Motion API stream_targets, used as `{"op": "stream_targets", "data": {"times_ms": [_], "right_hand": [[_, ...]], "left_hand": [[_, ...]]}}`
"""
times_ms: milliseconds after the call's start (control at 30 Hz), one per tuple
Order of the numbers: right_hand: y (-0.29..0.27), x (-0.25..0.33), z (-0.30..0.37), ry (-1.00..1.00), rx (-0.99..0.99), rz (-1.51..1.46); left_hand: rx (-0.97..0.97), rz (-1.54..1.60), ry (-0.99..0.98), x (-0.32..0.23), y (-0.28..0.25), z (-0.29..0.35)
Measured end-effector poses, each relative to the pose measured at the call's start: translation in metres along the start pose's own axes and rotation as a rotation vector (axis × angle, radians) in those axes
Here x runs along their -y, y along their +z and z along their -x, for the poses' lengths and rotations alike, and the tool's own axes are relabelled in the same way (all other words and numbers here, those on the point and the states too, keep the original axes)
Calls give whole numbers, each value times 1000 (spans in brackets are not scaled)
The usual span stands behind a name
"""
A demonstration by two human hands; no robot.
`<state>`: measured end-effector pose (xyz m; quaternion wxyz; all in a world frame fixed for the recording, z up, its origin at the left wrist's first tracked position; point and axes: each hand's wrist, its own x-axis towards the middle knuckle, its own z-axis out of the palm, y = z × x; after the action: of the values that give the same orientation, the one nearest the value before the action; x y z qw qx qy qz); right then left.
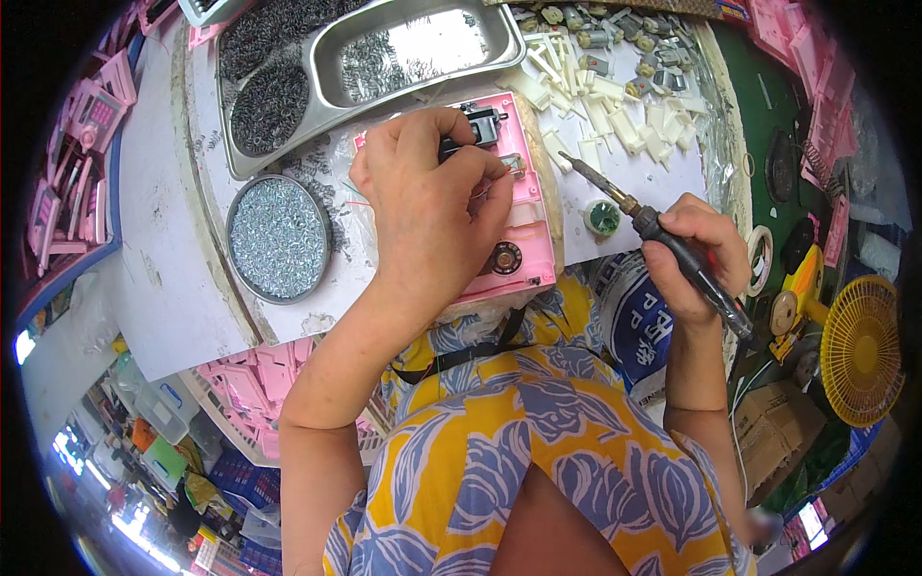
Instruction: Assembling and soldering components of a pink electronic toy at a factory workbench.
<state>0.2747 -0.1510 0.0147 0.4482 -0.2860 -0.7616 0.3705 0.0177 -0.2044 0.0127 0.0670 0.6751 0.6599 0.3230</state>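
Note:
In front of me an open pink plastic casing [545,216] lies on the bench. Inside it are a black battery-box-like part [484,123] and a small round speaker [506,257]. My left hand [423,197] rests over the casing, thumb and forefinger pinched on a thin wire [479,192] beside a small metal part; the other fingers hide much of the interior. A soldering iron [655,227] is gripped in my right hand [709,242], its tip angled up and left, apart from the casing. Just left of the iron stands a small green-topped round spool [602,219].
A round dish of small screws [279,240] sits left. Behind is a metal tray [317,91] with small springs. White plastic pieces [624,120] and small motors [663,62] are heaped at the far right. A yellow fan [862,350] and tape roll [759,259] are right.

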Motion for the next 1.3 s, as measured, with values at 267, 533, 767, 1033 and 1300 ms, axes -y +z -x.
{"op": "stream_targets", "data": {"times_ms": [267, 533, 767, 1033, 1300], "right_hand": [[-1, -1, -8, -6, 29, 32], [1, 0, -11, -12, 74, 60], [9, -4, -14, -37, 126, 71], [12, -8, -14, -30, 138, 56], [16, -8, -16, -33, 132, 41]], "left_hand": [[12, 9, 9, 1, 1, 1], [21, -24, 11, -3, 0, 0], [50, -81, -8, -9, 2, -6], [112, -178, -31, -16, -2, -11], [127, -192, -3, -17, -5, -14]]}}
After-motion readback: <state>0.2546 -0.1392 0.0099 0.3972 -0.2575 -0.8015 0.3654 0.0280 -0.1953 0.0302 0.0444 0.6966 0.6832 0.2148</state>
